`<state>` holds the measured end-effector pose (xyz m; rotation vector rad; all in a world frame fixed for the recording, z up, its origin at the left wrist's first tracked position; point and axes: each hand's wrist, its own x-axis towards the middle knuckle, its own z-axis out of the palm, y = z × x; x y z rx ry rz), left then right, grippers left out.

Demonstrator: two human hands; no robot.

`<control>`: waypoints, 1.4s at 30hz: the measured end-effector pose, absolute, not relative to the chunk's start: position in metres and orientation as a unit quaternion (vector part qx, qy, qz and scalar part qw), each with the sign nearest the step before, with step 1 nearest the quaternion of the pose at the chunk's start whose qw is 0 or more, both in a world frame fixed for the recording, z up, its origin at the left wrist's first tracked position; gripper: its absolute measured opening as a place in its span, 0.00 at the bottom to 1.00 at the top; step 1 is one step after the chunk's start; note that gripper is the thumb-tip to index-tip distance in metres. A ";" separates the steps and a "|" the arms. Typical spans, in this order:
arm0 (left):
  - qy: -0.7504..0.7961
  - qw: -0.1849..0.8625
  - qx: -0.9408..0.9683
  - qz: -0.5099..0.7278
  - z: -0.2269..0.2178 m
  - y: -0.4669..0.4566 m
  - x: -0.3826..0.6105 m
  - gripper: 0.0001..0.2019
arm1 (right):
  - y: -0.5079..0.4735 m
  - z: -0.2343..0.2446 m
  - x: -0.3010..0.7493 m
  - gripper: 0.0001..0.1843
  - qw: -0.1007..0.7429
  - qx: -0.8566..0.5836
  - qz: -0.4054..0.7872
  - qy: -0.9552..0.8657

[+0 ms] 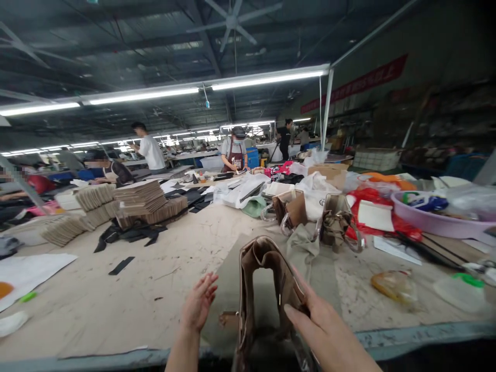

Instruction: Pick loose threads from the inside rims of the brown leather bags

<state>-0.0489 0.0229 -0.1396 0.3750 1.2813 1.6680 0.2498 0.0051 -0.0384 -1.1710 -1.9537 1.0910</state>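
A brown handbag (pixel 245 289) stands in front of me at the table's near edge, its mouth gaping and its dark lining showing. Its right wall is gripped by my right hand (pixel 323 320), thumb on the inside and fingers over the outer face. To the left of the bag, my left hand (pixel 199 302) is raised with its fingers apart, touching nothing. A small strap with a metal fitting (pixel 228 319) sticks out from the bag's left side, close to that hand. Grey-green cloth (pixel 228 268) lies under and behind the bag.
Two more brown bags, one (pixel 290 207) beside the other (pixel 337 219), stand behind. Stacked tan pieces (pixel 140 199) and black strips (pixel 122 265) lie left. At right are a lilac basin (pixel 430 222) and a plastic-wrapped item (pixel 393 288). A co-worker (pixel 234 150) works across the table.
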 end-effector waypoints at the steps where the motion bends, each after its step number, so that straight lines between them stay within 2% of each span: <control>1: 0.525 0.475 0.158 0.688 -0.137 0.012 -0.052 0.12 | 0.005 -0.043 0.249 0.37 0.298 -0.462 0.406 -0.730; 4: 0.524 0.436 0.230 0.694 -0.132 -0.025 -0.041 0.21 | 0.009 -0.061 0.244 0.36 0.312 -0.474 0.399 -0.721; 6: 0.535 0.380 0.355 0.666 -0.129 -0.049 -0.015 0.28 | 0.013 -0.070 0.240 0.33 0.339 -0.462 0.404 -0.713; 9: 0.565 0.268 0.553 0.550 -0.126 -0.076 0.034 0.39 | 0.012 -0.076 0.234 0.29 0.378 -0.450 0.420 -0.691; 12: 0.616 0.163 0.647 0.419 -0.125 -0.082 0.072 0.49 | 0.006 -0.075 0.228 0.26 0.398 -0.439 0.443 -0.673; 14: 0.638 0.120 0.665 0.370 -0.125 -0.074 0.080 0.48 | 0.002 -0.075 0.224 0.25 0.407 -0.432 0.452 -0.666; 19: 0.680 0.090 0.656 0.313 -0.113 -0.047 0.040 0.27 | -0.006 -0.076 0.227 0.27 0.395 -0.389 0.466 -0.690; 22: 0.732 0.041 0.617 0.287 -0.097 -0.035 0.007 0.22 | -0.010 -0.078 0.231 0.30 0.357 -0.405 0.463 -0.703; 26: 0.736 0.035 0.612 0.288 -0.085 -0.015 -0.007 0.27 | -0.012 -0.084 0.231 0.35 0.284 -0.434 0.451 -0.727; 30: 0.653 0.066 0.665 0.356 -0.089 0.008 -0.004 0.31 | -0.008 -0.079 0.240 0.39 0.228 -0.442 0.407 -0.767; 33: 0.601 0.083 0.693 0.390 -0.089 0.020 -0.006 0.32 | 0.002 -0.062 0.256 0.35 0.167 -0.442 0.372 -0.799; 35: 0.581 0.105 0.709 0.386 -0.085 0.026 -0.010 0.32 | 0.015 -0.047 0.265 0.24 0.196 -0.426 0.337 -0.816; 37: 0.573 0.124 0.717 0.378 -0.080 0.031 -0.012 0.33 | 0.032 -0.035 0.264 0.18 0.279 -0.413 0.286 -0.819; 40: 0.568 0.134 0.720 0.375 -0.075 0.038 -0.011 0.33 | 0.066 -0.022 0.244 0.15 0.375 -0.373 0.210 -0.822; 42: 0.557 0.137 0.724 0.383 -0.075 0.039 -0.008 0.32 | 0.089 -0.018 0.225 0.14 0.384 -0.329 0.176 -0.845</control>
